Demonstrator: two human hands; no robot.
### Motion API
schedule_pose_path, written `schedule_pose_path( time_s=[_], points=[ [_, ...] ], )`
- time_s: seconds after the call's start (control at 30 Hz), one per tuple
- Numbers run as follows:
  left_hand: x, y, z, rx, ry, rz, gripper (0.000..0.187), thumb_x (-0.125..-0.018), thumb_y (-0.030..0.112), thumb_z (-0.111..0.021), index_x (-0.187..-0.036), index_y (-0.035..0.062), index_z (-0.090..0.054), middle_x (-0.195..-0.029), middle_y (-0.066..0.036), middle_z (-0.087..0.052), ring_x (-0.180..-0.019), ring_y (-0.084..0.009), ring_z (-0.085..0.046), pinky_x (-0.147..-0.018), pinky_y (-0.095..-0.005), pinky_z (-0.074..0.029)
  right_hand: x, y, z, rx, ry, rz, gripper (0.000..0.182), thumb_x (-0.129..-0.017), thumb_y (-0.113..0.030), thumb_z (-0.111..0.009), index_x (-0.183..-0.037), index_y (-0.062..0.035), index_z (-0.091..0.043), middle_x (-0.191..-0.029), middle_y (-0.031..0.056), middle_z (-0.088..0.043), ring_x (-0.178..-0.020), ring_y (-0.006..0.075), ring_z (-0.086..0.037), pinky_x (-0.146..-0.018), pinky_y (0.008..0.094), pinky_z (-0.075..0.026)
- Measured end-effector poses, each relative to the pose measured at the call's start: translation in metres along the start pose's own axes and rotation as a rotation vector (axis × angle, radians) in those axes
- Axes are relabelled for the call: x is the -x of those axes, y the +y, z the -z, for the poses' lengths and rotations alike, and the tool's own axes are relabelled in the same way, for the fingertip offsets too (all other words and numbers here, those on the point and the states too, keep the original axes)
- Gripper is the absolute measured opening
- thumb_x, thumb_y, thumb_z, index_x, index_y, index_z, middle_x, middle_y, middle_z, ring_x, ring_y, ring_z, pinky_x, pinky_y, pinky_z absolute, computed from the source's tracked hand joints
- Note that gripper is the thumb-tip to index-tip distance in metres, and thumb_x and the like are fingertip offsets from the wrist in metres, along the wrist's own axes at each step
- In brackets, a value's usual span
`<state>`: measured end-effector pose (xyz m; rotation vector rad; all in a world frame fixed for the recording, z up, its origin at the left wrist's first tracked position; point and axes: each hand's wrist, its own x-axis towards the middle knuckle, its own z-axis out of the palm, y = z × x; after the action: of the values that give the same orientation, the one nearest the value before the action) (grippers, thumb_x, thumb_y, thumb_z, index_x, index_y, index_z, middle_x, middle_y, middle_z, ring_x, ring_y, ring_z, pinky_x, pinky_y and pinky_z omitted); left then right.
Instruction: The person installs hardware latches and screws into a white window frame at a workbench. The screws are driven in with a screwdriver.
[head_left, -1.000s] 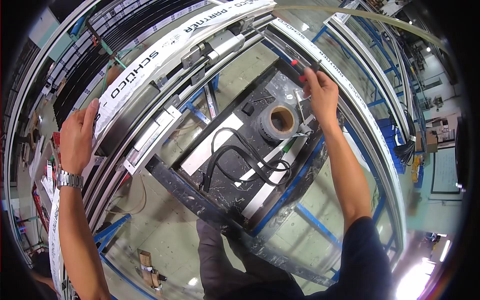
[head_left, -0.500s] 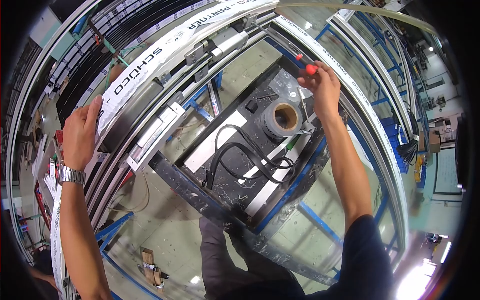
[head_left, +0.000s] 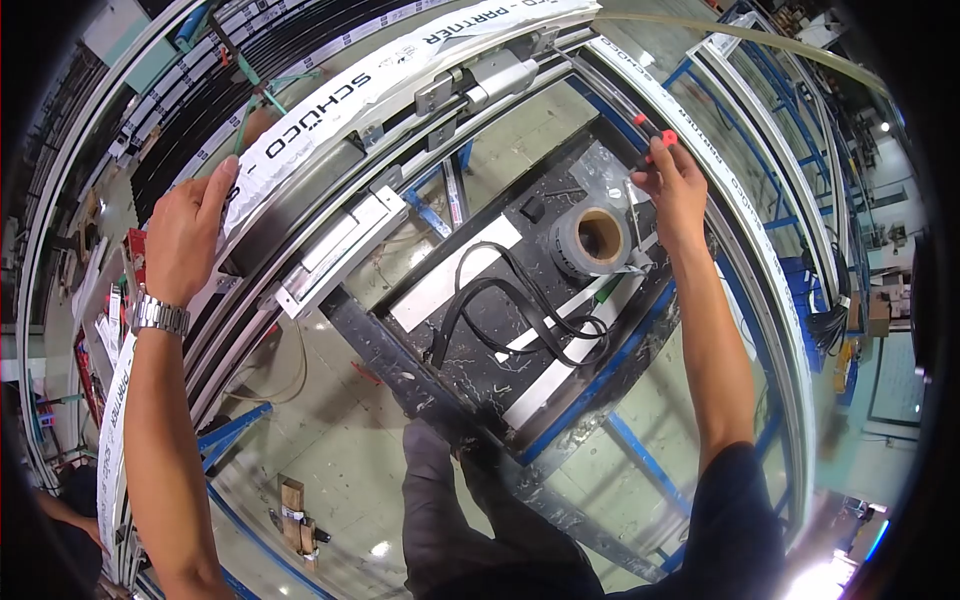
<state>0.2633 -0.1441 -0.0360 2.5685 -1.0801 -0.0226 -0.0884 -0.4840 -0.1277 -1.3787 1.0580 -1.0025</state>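
Observation:
My left hand (head_left: 185, 240), with a metal watch on its wrist, grips the edge of a long aluminium profile wrapped in white printed film (head_left: 330, 105); some of its fingers are hidden. My right hand (head_left: 677, 195) is closed on a screwdriver (head_left: 655, 133) with a red-and-black handle, above the far right of a dark tray (head_left: 480, 370). Close below that hand are a clear plastic bag (head_left: 602, 168) and a roll of grey tape (head_left: 575, 245). A black cord (head_left: 490, 292) lies looped in the tray among white strips.
Metal sliding hardware (head_left: 495, 85) and a silver block (head_left: 345, 250) sit along the left profile. Another wrapped profile (head_left: 720, 170) runs along the right. Blue stand legs (head_left: 645, 460) and wood pieces (head_left: 292, 515) are below. Another person's arm (head_left: 72, 517) shows at lower left.
The view has shifted, so the bench and tray appear farther right. My right hand still holds the screwdriver, whose handle now shows more. My left hand stays on the wrapped profile.

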Motion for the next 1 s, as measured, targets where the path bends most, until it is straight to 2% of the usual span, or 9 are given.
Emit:
schedule_pose_path(
  time_s=[0.07,0.1,0.2,0.23,0.33,0.43,0.63,0.83,1.0],
  points=[
    [0.000,-0.001,-0.001,0.006,0.019,-0.005,0.066,-0.095,0.055,-0.041,-0.090,-0.0061,-0.066,-0.080,-0.027,-0.059,-0.075,-0.0417,-0.055,-0.069,-0.0462,-0.040,0.007,-0.008,-0.008,-0.006,0.068,0.064,0.035,-0.090,-0.028,-0.068,-0.106,0.0015,-0.059,-0.081,0.0063,-0.059,-0.060,0.0143,-0.060,-0.063,0.0271,-0.050],
    [0.001,0.000,-0.001,0.001,0.027,-0.007,0.067,-0.095,0.055,-0.041,-0.089,-0.0062,-0.065,-0.078,-0.027,-0.059,-0.074,-0.0416,-0.055,-0.069,-0.0464,-0.040,0.006,-0.006,-0.007,-0.006,0.043,0.127,0.040,-0.092,-0.023,-0.066,-0.119,0.0019,-0.051,-0.082,0.0069,-0.060,-0.061,0.0148,-0.060,-0.062,0.0276,-0.052],
    [0.001,0.001,0.001,-0.019,0.013,0.017,0.067,-0.095,0.056,-0.041,-0.087,-0.0064,-0.065,-0.075,-0.027,-0.057,-0.071,-0.0413,-0.054,-0.067,-0.0464,-0.040,0.001,0.001,-0.003,-0.049,-0.054,0.181,0.041,-0.094,-0.019,-0.061,-0.126,0.0021,-0.046,-0.080,0.0070,-0.059,-0.060,0.0150,-0.060,-0.063,0.0288,-0.054],
    [0.001,0.001,0.001,-0.024,0.000,0.029,0.067,-0.095,0.056,-0.041,-0.087,-0.0065,-0.065,-0.074,-0.026,-0.057,-0.070,-0.0412,-0.054,-0.067,-0.0463,-0.040,0.001,0.003,-0.001,-0.036,-0.089,0.215,0.039,-0.096,-0.014,-0.057,-0.128,0.0032,-0.044,-0.089,0.0101,-0.064,-0.067,0.0167,-0.063,-0.066,0.0298,-0.056],
    [0.001,0.000,0.001,-0.011,0.010,-0.004,0.067,-0.095,0.056,-0.041,-0.086,-0.0064,-0.065,-0.072,-0.026,-0.056,-0.068,-0.0407,-0.053,-0.066,-0.0461,-0.039,0.010,0.006,-0.003,0.004,-0.119,0.403,0.033,-0.095,-0.009,-0.056,-0.124,0.0049,-0.048,-0.100,0.0146,-0.066,-0.077,0.0179,-0.066,-0.067,0.0293,-0.056],
    [0.000,0.000,0.001,-0.014,0.003,0.001,0.067,-0.095,0.056,-0.041,-0.085,-0.0065,-0.064,-0.070,-0.026,-0.055,-0.067,-0.0405,-0.053,-0.065,-0.0461,-0.039,0.021,-0.002,-0.006,0.165,-0.107,0.431,0.036,-0.093,-0.007,-0.059,-0.125,0.0061,-0.049,-0.107,0.0175,-0.066,-0.084,0.0183,-0.067,-0.070,0.0296,-0.056],
    [0.000,-0.004,-0.005,0.026,0.069,-0.039,0.067,-0.095,0.056,-0.041,-0.086,-0.0065,-0.065,-0.067,-0.025,-0.053,-0.064,-0.0400,-0.050,-0.064,-0.0463,-0.038,0.012,-0.007,-0.002,0.186,-0.043,0.206,0.044,-0.089,-0.012,-0.068,-0.127,0.0043,-0.052,-0.096,0.0142,-0.068,-0.075,0.0145,-0.066,-0.069,0.0274,-0.053],
    [0.000,-0.001,-0.001,0.003,0.008,-0.009,0.066,-0.095,0.054,-0.041,-0.091,-0.0061,-0.066,-0.071,-0.026,-0.057,-0.068,-0.0411,-0.053,-0.067,-0.0458,-0.040,0.013,-0.002,-0.002,0.220,0.003,0.266,0.043,-0.088,-0.015,-0.069,-0.126,0.0020,-0.056,-0.083,0.0101,-0.067,-0.071,0.0132,-0.065,-0.065,0.0243,-0.050],
    [0.002,-0.003,-0.004,0.028,0.065,-0.046,0.066,-0.095,0.055,-0.041,-0.094,-0.0056,-0.067,-0.074,-0.027,-0.059,-0.072,-0.0416,-0.055,-0.070,-0.0448,-0.042,0.010,0.004,-0.005,0.173,0.023,0.305,0.035,-0.089,-0.019,-0.069,-0.115,0.0046,-0.061,-0.082,0.0094,-0.065,-0.068,0.0140,-0.063,-0.064,0.0242,-0.050]
  ],
)
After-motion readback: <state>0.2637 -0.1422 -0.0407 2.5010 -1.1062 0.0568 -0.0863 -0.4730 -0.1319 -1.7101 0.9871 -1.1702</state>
